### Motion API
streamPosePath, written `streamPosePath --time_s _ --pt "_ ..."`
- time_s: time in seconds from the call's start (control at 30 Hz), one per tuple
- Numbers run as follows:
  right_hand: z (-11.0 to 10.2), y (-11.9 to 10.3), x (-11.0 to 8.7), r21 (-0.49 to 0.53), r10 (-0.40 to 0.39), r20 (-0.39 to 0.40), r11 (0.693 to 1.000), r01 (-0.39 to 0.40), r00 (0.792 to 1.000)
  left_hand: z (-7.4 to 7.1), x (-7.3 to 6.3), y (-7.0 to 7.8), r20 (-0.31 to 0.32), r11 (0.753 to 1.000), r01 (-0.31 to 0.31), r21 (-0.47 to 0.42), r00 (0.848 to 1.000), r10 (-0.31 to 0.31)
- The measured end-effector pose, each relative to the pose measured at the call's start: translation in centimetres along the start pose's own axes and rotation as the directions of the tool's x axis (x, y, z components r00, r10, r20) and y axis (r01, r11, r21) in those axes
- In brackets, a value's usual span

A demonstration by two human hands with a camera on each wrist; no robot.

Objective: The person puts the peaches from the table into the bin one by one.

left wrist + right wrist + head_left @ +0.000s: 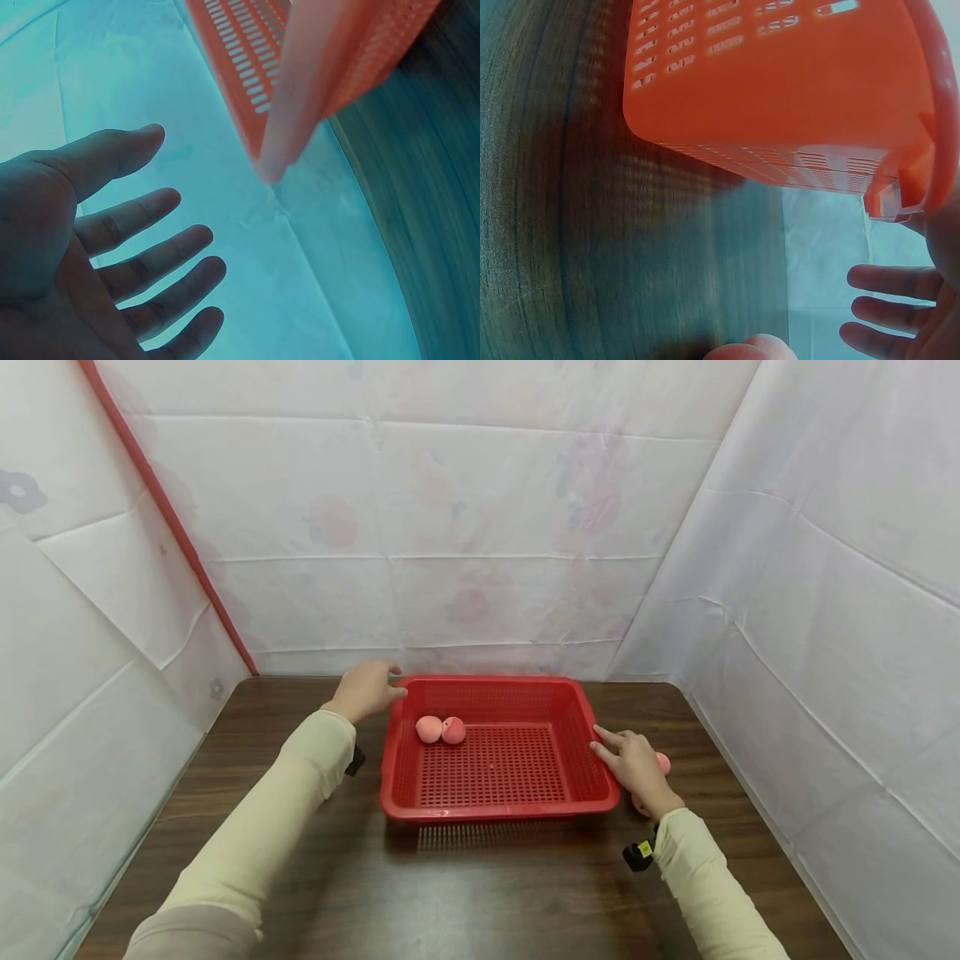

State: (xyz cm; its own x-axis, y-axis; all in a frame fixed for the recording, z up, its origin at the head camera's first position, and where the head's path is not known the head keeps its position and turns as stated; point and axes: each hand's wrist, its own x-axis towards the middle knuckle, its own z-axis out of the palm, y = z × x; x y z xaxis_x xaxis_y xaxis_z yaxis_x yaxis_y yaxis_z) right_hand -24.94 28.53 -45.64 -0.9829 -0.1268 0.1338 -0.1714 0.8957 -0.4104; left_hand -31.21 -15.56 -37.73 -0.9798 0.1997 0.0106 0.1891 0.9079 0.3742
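Observation:
A red plastic basket (495,812) with slotted walls lies across the middle of the table. Two peach-like pink fruits (441,730) sit side by side in its left part. At the basket's far left corner is my left hand (366,689); the left wrist view shows its fingers (161,259) spread, holding nothing, apart from the basket (281,112). My right hand (637,768) is at the right rim, thumb and forefinger touching it. In the right wrist view, other fingers (889,311) extend straight below the basket's rim (941,112), and the thumb is mostly hidden.
Beyond the right hand, another pink fruit (663,762) shows, with a second one partly hidden by the wrist. The dark wooden table (480,902) ends at a floral white sheet (480,527) behind, with more sheeting on both sides.

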Motion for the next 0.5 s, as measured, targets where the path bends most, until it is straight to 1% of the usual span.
streamPosePath --time_s 0.17,0.33,0.5 --pt "0.2 0.1 0.0 -0.008 -0.007 -0.005 1.0 0.007 1.0 0.0 -0.6 -1.5 -0.01 1.0 0.018 -0.007 1.0 -0.018" --pt "0.1 0.2 0.0 -0.008 -0.007 -0.016 1.0 0.007 1.0 -0.1 -1.1 -2.9 0.007 0.999 0.043 0.003 0.999 -0.043" --pt "0.0 0.1 0.1 0.002 -0.001 -0.007 1.0 0.001 1.0 0.0 -1.5 -4.0 0.028 0.997 0.069 0.031 0.997 -0.069"
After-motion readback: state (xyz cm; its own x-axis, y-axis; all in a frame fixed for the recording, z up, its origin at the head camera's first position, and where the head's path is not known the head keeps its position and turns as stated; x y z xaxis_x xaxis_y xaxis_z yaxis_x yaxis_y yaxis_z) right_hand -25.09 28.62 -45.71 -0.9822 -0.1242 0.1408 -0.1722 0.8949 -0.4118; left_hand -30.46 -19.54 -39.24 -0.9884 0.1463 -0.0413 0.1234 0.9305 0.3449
